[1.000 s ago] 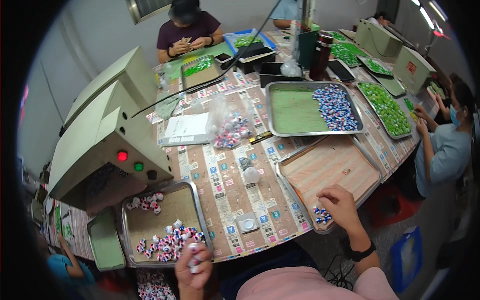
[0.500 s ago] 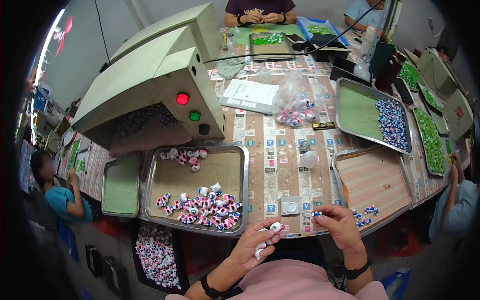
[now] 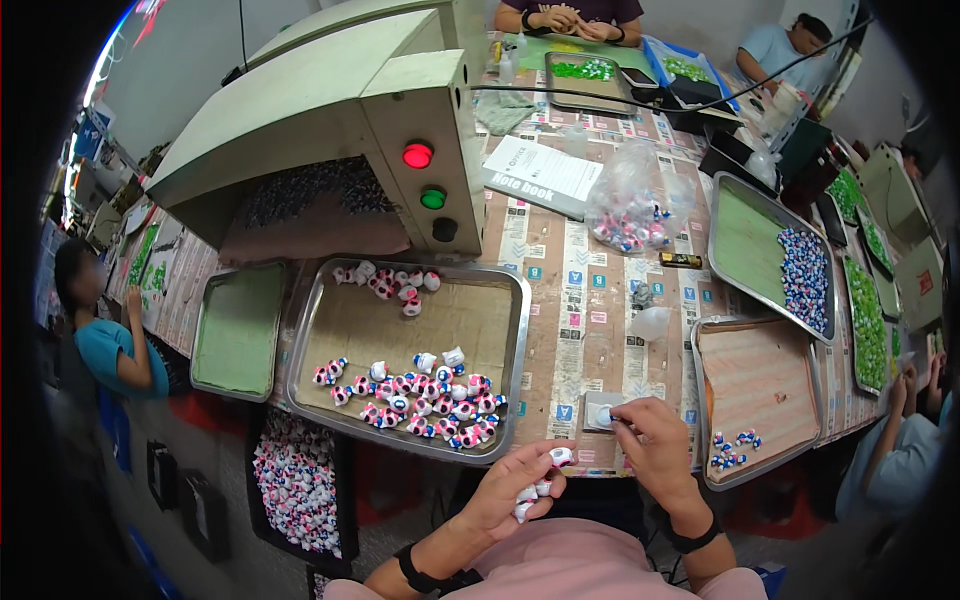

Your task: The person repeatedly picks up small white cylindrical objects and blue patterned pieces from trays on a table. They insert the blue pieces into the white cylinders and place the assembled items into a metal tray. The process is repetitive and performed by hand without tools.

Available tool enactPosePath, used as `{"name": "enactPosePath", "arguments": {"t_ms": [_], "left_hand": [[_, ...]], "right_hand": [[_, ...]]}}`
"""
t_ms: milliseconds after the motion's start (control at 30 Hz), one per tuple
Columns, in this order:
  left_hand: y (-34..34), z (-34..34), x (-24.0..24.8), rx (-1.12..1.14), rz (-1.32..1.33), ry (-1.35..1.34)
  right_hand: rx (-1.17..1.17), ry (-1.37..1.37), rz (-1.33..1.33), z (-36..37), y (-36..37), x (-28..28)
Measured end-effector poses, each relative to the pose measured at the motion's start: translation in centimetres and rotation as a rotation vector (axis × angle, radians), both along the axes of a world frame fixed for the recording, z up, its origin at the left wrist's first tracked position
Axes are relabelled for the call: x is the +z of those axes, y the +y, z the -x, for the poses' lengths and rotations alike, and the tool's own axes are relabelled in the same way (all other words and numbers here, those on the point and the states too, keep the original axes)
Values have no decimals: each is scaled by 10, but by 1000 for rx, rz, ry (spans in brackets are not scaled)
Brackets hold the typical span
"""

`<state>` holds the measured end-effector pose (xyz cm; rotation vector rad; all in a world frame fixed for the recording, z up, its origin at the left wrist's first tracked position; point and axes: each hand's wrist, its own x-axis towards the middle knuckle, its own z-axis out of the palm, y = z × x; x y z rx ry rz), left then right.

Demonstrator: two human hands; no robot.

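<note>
Several small white figurine heads [image 3: 562, 457] with pink and dark marks are in my left hand [image 3: 503, 492]. One is pinched at the fingertips and the others lie against the curled fingers. My right hand [image 3: 657, 440] is closed in a pinch, its fingertips at a small round white dish [image 3: 600, 414] on a pale square block at the table's front edge. The small blue-and-white piece in that pinch is now hidden by the fingers. To the left, a metal tray [image 3: 450, 318] holds many pink, white and blue figurines [image 3: 425, 400].
Right of my hands lies an orange-lined tray [image 3: 755, 375] with several small blue-and-white pieces [image 3: 725, 455]. Behind it stands a green-lined tray [image 3: 745, 230]. A machine [image 3: 350, 110] with red and green lights, a notebook [image 3: 540, 172] and a bag [image 3: 640, 200] are farther back. Other people sit around.
My right hand has moved forward and left from beside the block to the white dish. My left hand still holds the figurine heads. The whole view has shifted slightly.
</note>
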<state>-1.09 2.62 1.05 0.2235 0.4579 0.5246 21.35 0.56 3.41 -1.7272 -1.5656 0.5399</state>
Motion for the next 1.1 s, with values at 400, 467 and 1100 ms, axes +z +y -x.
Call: {"name": "enactPosePath", "arguments": {"t_ms": [400, 467, 1100], "left_hand": [[-5, -4, 2, 72, 6, 222], [-6, -9, 4, 64, -111, 340], [-12, -21, -3, 252, -1057, 753]], "right_hand": [[-14, 28, 9, 6, 5, -3], [-76, 164, 58, 9, 1, 6], [199, 444, 196, 20, -21, 25]]}}
